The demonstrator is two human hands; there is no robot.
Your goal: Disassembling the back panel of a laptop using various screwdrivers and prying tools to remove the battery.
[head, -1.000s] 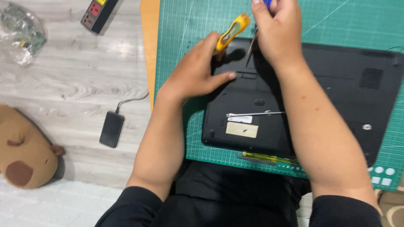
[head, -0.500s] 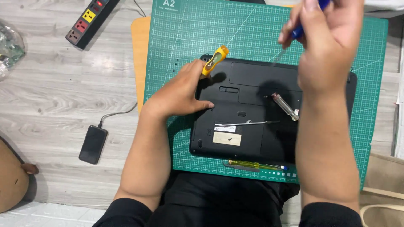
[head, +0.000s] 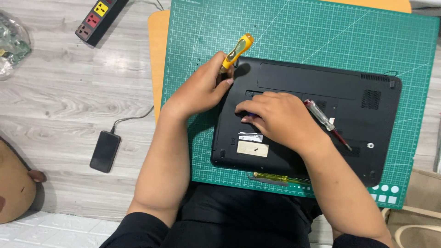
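A black laptop (head: 321, 92) lies underside up on a green cutting mat (head: 298, 36). My left hand (head: 197, 92) grips a yellow-handled screwdriver (head: 236, 50), its tip down at the laptop's far left corner. Spread low over the left half of the laptop's base, my right hand (head: 280, 119) has its fingers curled over a small blue tool that barely shows at the fingertips. Just right of that hand, a clear-handled screwdriver (head: 324, 119) with a red shaft rests on the laptop.
A yellow translucent screwdriver (head: 275, 178) lies along the mat's near edge. An orange board (head: 157, 55) sticks out from under the mat. On the wooden floor to the left are a phone (head: 104, 151) on a cable, a power strip (head: 101, 18), a plastic bag (head: 11, 41) and a brown plush toy (head: 14, 183).
My right hand came down from above the laptop's far edge onto its base. The left hand slid from the laptop's surface up to the yellow screwdriver and took hold of it.
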